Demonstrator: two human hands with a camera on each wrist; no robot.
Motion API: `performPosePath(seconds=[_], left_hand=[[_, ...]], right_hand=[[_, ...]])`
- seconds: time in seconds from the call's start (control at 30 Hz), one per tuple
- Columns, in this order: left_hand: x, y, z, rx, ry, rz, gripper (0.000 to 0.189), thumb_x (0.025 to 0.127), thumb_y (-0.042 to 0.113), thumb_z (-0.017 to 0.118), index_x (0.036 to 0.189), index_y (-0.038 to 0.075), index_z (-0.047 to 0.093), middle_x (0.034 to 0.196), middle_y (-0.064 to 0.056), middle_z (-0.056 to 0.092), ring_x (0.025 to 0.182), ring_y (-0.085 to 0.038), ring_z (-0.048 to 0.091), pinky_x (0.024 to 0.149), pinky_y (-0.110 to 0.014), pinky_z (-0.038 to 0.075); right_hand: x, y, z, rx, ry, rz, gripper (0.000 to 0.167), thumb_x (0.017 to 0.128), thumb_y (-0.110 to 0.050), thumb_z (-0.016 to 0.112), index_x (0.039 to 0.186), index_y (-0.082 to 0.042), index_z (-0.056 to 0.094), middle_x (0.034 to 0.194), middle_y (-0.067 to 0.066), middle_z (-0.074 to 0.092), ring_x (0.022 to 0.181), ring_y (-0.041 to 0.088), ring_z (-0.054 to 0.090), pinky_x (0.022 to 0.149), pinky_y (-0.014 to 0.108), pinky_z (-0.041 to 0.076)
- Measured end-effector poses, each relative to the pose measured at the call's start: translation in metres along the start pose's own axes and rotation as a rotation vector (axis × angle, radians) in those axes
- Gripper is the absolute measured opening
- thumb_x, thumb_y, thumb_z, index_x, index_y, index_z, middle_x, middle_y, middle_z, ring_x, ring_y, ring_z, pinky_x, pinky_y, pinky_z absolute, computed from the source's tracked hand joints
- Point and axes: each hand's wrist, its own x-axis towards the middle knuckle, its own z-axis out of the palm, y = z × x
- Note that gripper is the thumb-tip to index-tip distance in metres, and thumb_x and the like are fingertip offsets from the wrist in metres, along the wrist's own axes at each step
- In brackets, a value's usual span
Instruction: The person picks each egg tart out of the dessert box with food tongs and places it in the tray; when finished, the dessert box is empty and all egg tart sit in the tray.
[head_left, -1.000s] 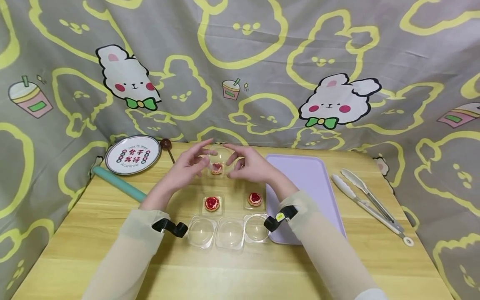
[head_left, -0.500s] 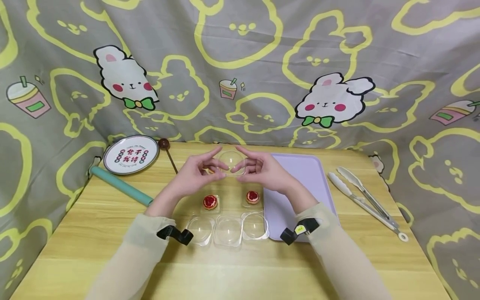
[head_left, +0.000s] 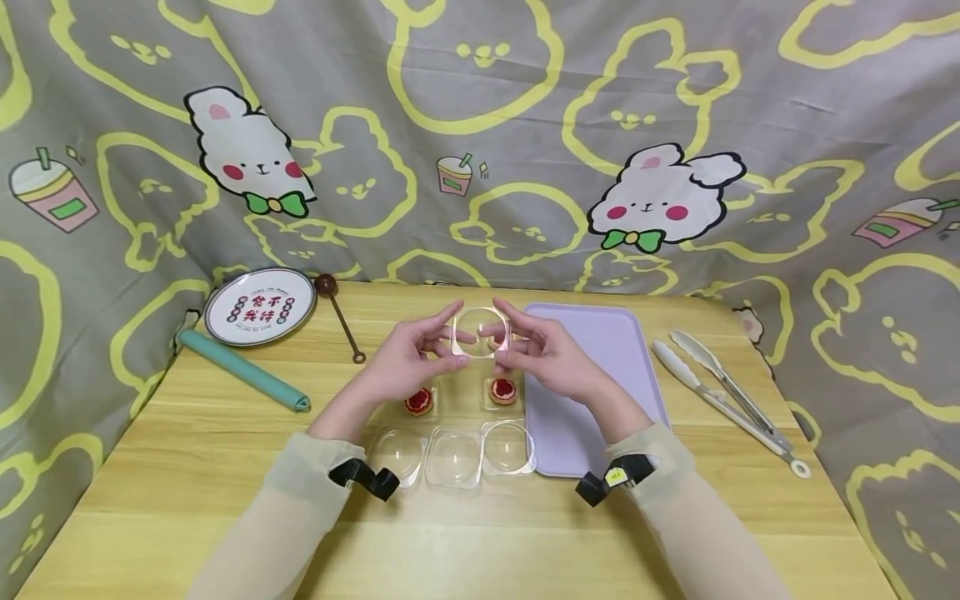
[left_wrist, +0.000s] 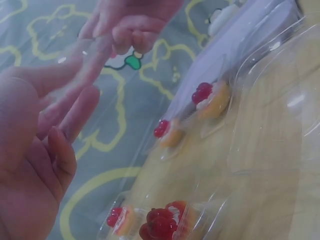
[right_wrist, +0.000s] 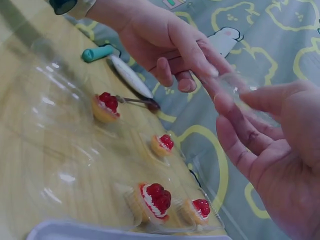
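A clear plastic domed lid (head_left: 481,332) is held up between both hands above the far part of the table. My left hand (head_left: 405,360) pinches its left edge between thumb and fingers. The lid's right edge is pinched the same way by my right hand (head_left: 553,357). Below and nearer stand a red-topped tart (head_left: 419,402) on the left and another tart (head_left: 503,391) on the right, each on a clear base. In the right wrist view, a smaller far tart (right_wrist: 163,145) and a further tart (right_wrist: 196,211) show too; the hands mostly hide these from the head view.
Clear lids (head_left: 454,458) lie in a row nearer the person. A lilac tray (head_left: 600,367) and tongs (head_left: 723,400) lie to the right. On the left are a white plate (head_left: 259,307), a teal roll (head_left: 243,369) and a brown long-handled spoon (head_left: 341,317). Patterned cloth (head_left: 480,150) hangs behind.
Both hands have moved right with the clear lid, from over the far left tart. The lid now faces the head camera more squarely. Things on the table stay in place.
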Motion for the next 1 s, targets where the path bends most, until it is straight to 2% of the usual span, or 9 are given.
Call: performPosePath(seconds=[0.13,0.27,0.4,0.5,0.63,0.77,0.87,0.93,1.0], left_hand=[[0.000,0.000,0.000,-0.020,-0.024,0.024,0.083,0.099,0.002,0.074,0.168,0.017,0.029,0.132,-0.013,0.072,0.082,-0.038,0.074,0.062,-0.041,0.059],[-0.002,0.004,0.001,0.010,-0.014,0.032,0.077,0.103,0.001,0.067,0.168,0.014,0.028,0.134,-0.012,0.071,0.084,-0.035,0.075,0.054,-0.029,0.052],[-0.005,0.007,0.003,0.069,0.027,0.031,0.053,0.106,0.004,0.065,0.157,0.007,0.050,0.138,-0.010,0.069,0.098,-0.033,0.076,0.067,-0.025,0.057],[-0.007,0.010,0.005,0.143,0.073,0.036,0.038,0.106,0.009,0.065,0.144,0.007,0.066,0.137,-0.007,0.070,0.095,-0.023,0.075,0.064,-0.025,0.055],[-0.008,0.010,0.008,0.185,0.102,0.045,0.033,0.107,0.010,0.065,0.139,0.008,0.070,0.132,-0.007,0.072,0.075,-0.014,0.066,0.054,-0.028,0.047],[-0.008,0.009,0.009,0.127,0.071,0.031,0.031,0.107,0.007,0.063,0.138,0.004,0.070,0.130,-0.011,0.073,0.092,-0.015,0.075,0.073,-0.024,0.058],[-0.010,0.009,0.008,0.069,0.041,0.001,0.031,0.108,0.006,0.060,0.138,0.002,0.069,0.126,-0.016,0.074,0.101,-0.027,0.077,0.060,-0.020,0.053],[-0.011,0.010,0.008,0.055,0.027,-0.013,0.031,0.109,0.004,0.059,0.137,0.003,0.070,0.121,-0.017,0.075,0.099,-0.028,0.078,0.049,-0.020,0.041],[-0.011,0.010,0.007,0.059,0.019,-0.017,0.030,0.108,0.004,0.059,0.136,0.004,0.071,0.118,-0.015,0.077,0.097,-0.027,0.078,0.046,-0.025,0.040]], right_hand=[[-0.001,0.001,0.003,-0.013,0.005,-0.021,0.085,0.101,0.013,0.060,0.170,-0.013,0.017,0.144,0.026,0.060,0.094,0.044,0.074,0.089,0.048,0.062],[-0.002,0.001,0.006,-0.094,0.041,-0.035,0.074,0.104,0.009,0.057,0.168,-0.005,0.023,0.138,0.027,0.064,0.098,0.046,0.073,0.089,0.053,0.061],[-0.002,0.001,0.009,-0.170,0.080,-0.035,0.049,0.107,0.003,0.057,0.155,0.006,0.047,0.133,0.025,0.068,0.104,0.042,0.073,0.089,0.055,0.060],[-0.004,0.003,0.010,-0.208,0.113,-0.029,0.039,0.107,0.000,0.058,0.145,0.009,0.058,0.128,0.024,0.071,0.104,0.037,0.073,0.089,0.052,0.061],[-0.006,0.006,0.009,-0.222,0.150,-0.017,0.038,0.108,-0.001,0.056,0.145,0.008,0.058,0.124,0.027,0.072,0.104,0.041,0.072,0.090,0.049,0.061],[-0.008,0.008,0.009,-0.183,0.143,0.002,0.040,0.110,-0.003,0.054,0.149,0.006,0.054,0.124,0.026,0.072,0.101,0.048,0.072,0.089,0.047,0.062],[-0.010,0.007,0.009,-0.168,0.135,0.017,0.041,0.111,-0.007,0.054,0.151,0.004,0.054,0.120,0.020,0.075,0.094,0.040,0.076,0.093,0.043,0.061],[-0.011,0.005,0.010,-0.165,0.140,0.025,0.041,0.111,-0.007,0.054,0.150,0.003,0.055,0.118,0.018,0.076,0.092,0.034,0.078,0.101,0.043,0.057],[-0.011,0.003,0.010,-0.156,0.139,0.024,0.040,0.111,-0.007,0.054,0.150,0.001,0.056,0.119,0.017,0.076,0.091,0.029,0.078,0.105,0.043,0.054]])
